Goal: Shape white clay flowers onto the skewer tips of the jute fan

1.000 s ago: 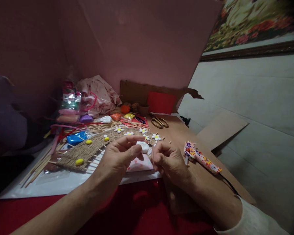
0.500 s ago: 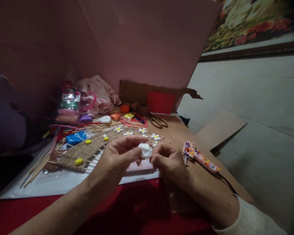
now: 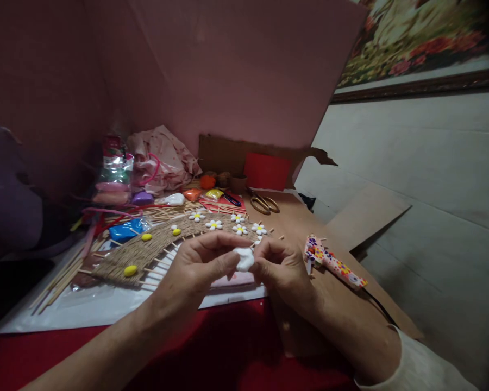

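Observation:
A small lump of white clay [image 3: 244, 259] is between my two hands, in front of a curved twine-wrapped piece [image 3: 155, 244] with sticks poking from its edges. My left hand [image 3: 199, 266] holds the clay from the left between thumb and fingers. On the clay's right edge, my right hand [image 3: 283, 269] pinches with thumb and forefinger. White flowers with yellow centres [image 3: 214, 224] lie on the right part of the twine piece, and yellow ovals [image 3: 130, 270] sit on its left part.
Gold-handled scissors [image 3: 264, 204] and a flower-patterned glue gun [image 3: 334, 262] lie on brown cardboard [image 3: 301, 217] to the right. Bags of coloured clay [image 3: 142, 197], a blue packet [image 3: 126, 230] and loose sticks [image 3: 61, 277] are at the left and back. Red cloth [image 3: 228, 342] covers the near edge.
The clay has been turned a little and looks flatter. Both hands have shifted slightly, and more of the flowers behind my left fingers shows now.

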`<action>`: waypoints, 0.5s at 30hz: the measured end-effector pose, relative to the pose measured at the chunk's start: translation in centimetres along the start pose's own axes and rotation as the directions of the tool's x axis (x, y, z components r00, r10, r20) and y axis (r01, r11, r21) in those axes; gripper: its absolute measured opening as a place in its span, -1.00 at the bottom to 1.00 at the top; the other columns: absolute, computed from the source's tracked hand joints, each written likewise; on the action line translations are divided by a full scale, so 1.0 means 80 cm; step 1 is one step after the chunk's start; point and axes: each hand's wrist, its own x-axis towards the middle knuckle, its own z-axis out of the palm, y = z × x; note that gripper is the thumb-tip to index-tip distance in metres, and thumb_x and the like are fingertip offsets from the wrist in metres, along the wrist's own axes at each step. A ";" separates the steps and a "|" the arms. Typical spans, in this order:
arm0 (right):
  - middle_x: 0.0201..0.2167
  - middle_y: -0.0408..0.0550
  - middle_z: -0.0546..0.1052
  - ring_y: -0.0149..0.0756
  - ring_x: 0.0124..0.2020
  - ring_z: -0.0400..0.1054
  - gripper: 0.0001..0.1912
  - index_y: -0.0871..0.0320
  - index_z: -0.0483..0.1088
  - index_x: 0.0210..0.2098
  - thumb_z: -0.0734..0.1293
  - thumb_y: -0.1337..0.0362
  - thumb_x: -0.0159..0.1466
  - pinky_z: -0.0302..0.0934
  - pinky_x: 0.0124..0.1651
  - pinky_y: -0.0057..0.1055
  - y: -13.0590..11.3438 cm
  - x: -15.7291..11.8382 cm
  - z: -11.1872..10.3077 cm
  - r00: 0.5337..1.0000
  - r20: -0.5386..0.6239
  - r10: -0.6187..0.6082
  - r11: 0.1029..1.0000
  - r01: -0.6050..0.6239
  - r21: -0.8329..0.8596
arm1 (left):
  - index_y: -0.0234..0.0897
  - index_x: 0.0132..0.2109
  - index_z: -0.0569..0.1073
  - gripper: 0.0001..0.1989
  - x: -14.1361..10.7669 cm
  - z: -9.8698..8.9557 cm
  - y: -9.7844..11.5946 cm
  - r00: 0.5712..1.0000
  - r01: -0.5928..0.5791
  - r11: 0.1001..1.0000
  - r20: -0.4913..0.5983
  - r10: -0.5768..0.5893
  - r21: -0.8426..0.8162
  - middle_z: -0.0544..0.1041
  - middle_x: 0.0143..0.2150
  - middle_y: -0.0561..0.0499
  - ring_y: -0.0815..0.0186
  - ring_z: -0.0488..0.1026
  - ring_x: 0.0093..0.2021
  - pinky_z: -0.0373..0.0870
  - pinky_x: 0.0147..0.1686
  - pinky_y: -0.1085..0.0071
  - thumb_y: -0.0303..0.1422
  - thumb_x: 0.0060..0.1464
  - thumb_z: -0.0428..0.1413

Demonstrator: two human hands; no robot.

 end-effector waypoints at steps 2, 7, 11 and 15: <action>-0.76 -0.26 0.32 -0.55 -0.71 0.08 -0.62 0.18 0.26 -0.67 0.47 0.11 -0.02 -0.07 -0.63 -0.54 0.001 0.001 -0.001 1.000 0.000 -0.004 1.000 0.004 0.008 | -0.24 -0.24 0.53 -0.87 0.000 -0.001 -0.001 1.000 -0.013 1.000 -0.010 0.013 0.011 0.47 -0.40 0.05 0.47 0.31 -0.43 0.21 -0.45 0.57 -0.36 0.01 0.18; -0.70 -0.25 0.34 -0.53 -0.68 0.14 -0.67 0.17 0.28 -0.60 0.46 0.11 0.01 0.03 -0.61 -0.54 0.006 -0.001 0.000 0.999 0.014 -0.047 0.999 0.047 0.025 | -0.24 -0.23 0.52 -0.86 0.003 -0.002 -0.004 0.996 -0.018 1.000 -0.093 0.017 -0.005 0.43 -0.44 0.09 0.49 0.28 -0.47 0.22 -0.45 0.57 -0.36 0.01 0.18; -0.50 -0.25 0.39 -0.49 -0.56 0.26 -0.65 0.09 0.29 -0.33 0.50 0.26 -0.03 0.18 -0.53 -0.54 0.008 -0.006 0.002 0.971 -0.071 -0.228 0.973 0.227 -0.029 | -0.26 -0.27 0.51 -0.87 0.004 -0.002 -0.008 0.995 -0.028 0.999 -0.098 0.031 0.041 0.43 -0.48 0.10 0.51 0.28 -0.51 0.21 -0.49 0.58 -0.35 -0.01 0.20; -0.38 -0.17 0.40 -0.43 -0.43 0.34 -0.73 0.07 0.32 -0.21 0.41 0.32 0.11 0.26 -0.42 -0.49 0.008 -0.012 0.002 0.928 0.011 -0.373 0.897 0.363 -0.253 | -0.24 -0.25 0.48 -0.86 0.001 0.001 -0.013 0.997 0.022 0.999 -0.072 -0.021 0.023 0.45 -0.44 0.10 0.51 0.32 -0.50 0.25 -0.46 0.58 -0.35 -0.02 0.21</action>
